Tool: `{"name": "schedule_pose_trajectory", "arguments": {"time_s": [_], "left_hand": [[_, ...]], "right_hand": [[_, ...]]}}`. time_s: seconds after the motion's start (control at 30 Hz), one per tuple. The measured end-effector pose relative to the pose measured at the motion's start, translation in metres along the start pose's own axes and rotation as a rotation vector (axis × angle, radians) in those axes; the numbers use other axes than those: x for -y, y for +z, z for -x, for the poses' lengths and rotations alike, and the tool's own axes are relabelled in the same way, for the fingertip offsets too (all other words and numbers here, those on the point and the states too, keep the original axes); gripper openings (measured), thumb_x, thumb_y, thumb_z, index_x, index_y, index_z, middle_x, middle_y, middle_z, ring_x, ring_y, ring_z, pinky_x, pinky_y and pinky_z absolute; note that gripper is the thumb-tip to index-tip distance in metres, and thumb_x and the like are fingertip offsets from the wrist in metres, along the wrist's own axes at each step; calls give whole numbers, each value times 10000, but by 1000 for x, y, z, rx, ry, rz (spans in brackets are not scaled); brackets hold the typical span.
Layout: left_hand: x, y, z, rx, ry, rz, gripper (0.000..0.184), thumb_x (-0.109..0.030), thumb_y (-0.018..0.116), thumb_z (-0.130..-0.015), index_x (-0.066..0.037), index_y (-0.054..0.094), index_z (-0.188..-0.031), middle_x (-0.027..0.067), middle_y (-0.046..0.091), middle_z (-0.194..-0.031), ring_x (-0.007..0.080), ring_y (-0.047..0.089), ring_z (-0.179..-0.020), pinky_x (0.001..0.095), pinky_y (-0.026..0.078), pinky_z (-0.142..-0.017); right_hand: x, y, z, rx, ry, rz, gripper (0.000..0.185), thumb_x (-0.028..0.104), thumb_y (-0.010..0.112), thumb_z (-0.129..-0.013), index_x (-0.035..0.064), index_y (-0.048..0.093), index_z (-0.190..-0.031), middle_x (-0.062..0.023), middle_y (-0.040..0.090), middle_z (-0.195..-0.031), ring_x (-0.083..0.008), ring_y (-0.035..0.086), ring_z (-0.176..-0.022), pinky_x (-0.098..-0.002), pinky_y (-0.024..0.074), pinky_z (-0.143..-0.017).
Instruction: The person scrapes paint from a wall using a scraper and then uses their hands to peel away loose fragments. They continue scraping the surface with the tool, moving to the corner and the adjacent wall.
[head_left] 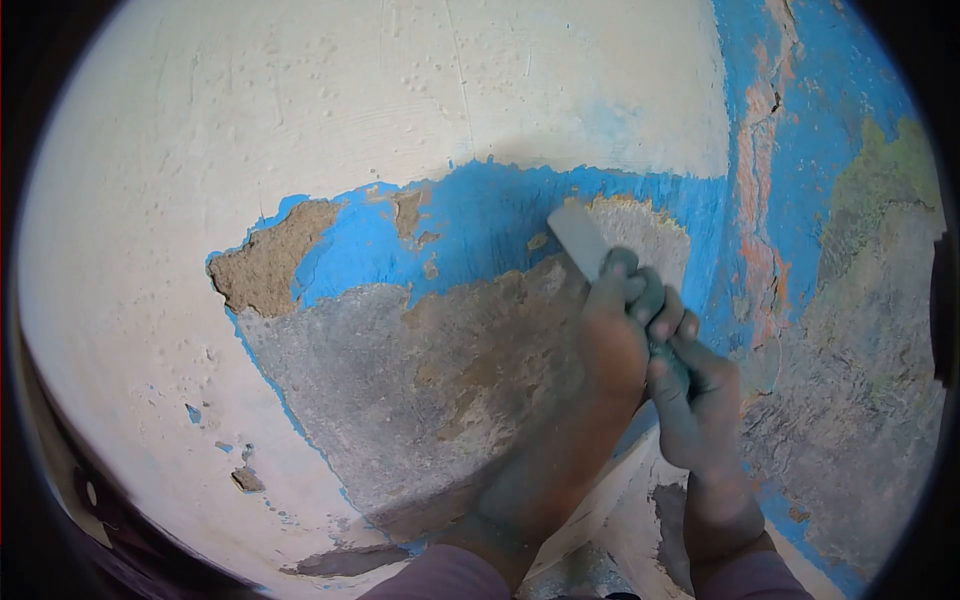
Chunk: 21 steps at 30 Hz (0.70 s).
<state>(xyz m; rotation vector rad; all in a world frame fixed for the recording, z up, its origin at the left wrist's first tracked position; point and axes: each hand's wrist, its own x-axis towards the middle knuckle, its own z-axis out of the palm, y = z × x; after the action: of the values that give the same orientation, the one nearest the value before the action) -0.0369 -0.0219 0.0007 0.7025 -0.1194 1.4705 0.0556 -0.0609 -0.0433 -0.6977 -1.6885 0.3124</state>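
Observation:
A scraper [580, 240] with a flat, pale blade lies against the wall, its blade tilted up and to the left. Wrapped round the upper part of its handle, close to the blade, is my left hand [615, 335]. Lower on the same handle, my right hand [705, 400] is closed too, just right of the left one. Most of the handle is hidden by fingers. Around the blade is a strip of blue paint [485, 220] with a ragged upper edge. Beneath that strip, the bare grey plaster [370, 360] shows brown stains.
White paint [330, 80] covers the wall above and to the left. A rough brown patch [275, 255] is exposed at the left end of the blue strip. On the right, another wall face has blue paint [830, 70], a cracked pinkish seam [762, 200] and grey plaster [860, 330].

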Motion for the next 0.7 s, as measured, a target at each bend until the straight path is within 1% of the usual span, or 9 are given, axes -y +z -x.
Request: {"name": "schedule_pose_trajectory", "arguments": {"time_s": [0.1, 0.17, 0.2, 0.27, 0.4, 0.47, 0.57, 0.7], "left_hand": [[1, 3, -2, 36, 0, 41, 60, -81, 385, -790, -137, 368, -802, -17, 295, -572, 124, 334, -462, 338, 403, -484], [7, -7, 4, 35, -55, 47, 63, -82, 383, -795, -143, 370, -805, -16, 296, -573, 124, 327, -459, 340, 398, -478], [7, -6, 2, 39, -53, 47, 63, -82, 383, -795, -143, 370, -805, -16, 296, -573, 124, 327, -459, 340, 398, -478], [6, 0, -3, 30, -47, 21, 93, -89, 371, -786, -155, 319, -746, 0, 292, -585, 137, 343, -483, 345, 393, -505], [6, 0, -1, 39, -65, 37, 99, -90, 371, -785, -154, 315, -735, 3, 290, -581, 139, 348, -488, 347, 394, -507], [10, -12, 1, 60, -83, 95, 106, -58, 371, -779, -157, 374, -818, -20, 298, -571, 127, 339, -474, 333, 399, -512], [4, 5, -6, 49, -57, 52, 127, -50, 364, -768, -159, 374, -832, -19, 295, -568, 126, 332, -465, 335, 396, -500], [10, 0, -4, 50, -68, 63, 136, -49, 362, -764, -157, 379, -845, -19, 293, -567, 127, 328, -460, 341, 396, -496]], "right_hand": [[4, -1, -2, -26, -11, -66, 213, 92, 546, -896, -82, 585, -1013, -77, 611, -697, -60, 537, -654, -237, 448, -553], [-2, 0, 8, -61, -135, 102, 211, 88, 543, -900, -76, 586, -1026, -76, 613, -692, -66, 543, -644, -237, 447, -552], [-1, -1, 6, -61, -140, 104, 211, 88, 543, -900, -76, 586, -1026, -76, 613, -692, -66, 543, -644, -237, 447, -552], [2, -3, 0, -42, -25, 37, 212, 92, 542, -900, -70, 588, -1029, -85, 615, -696, -73, 552, -644, -236, 448, -556], [5, -5, 2, -59, -42, 29, 212, 94, 546, -894, -65, 591, -1027, -93, 612, -682, -77, 555, -630, -237, 448, -553], [-2, -3, 8, -43, -79, 144, 216, 96, 555, -886, -64, 591, -1027, -100, 608, -667, -78, 555, -619, -244, 451, -547], [4, -4, -3, -65, -49, 74, 218, 98, 560, -883, -61, 593, -1028, -101, 607, -659, -80, 557, -612, -249, 451, -542], [-3, -4, 2, -67, -40, 33, 222, 104, 558, -886, -61, 591, -1031, -100, 608, -661, -78, 558, -616, -245, 448, -540]]}}
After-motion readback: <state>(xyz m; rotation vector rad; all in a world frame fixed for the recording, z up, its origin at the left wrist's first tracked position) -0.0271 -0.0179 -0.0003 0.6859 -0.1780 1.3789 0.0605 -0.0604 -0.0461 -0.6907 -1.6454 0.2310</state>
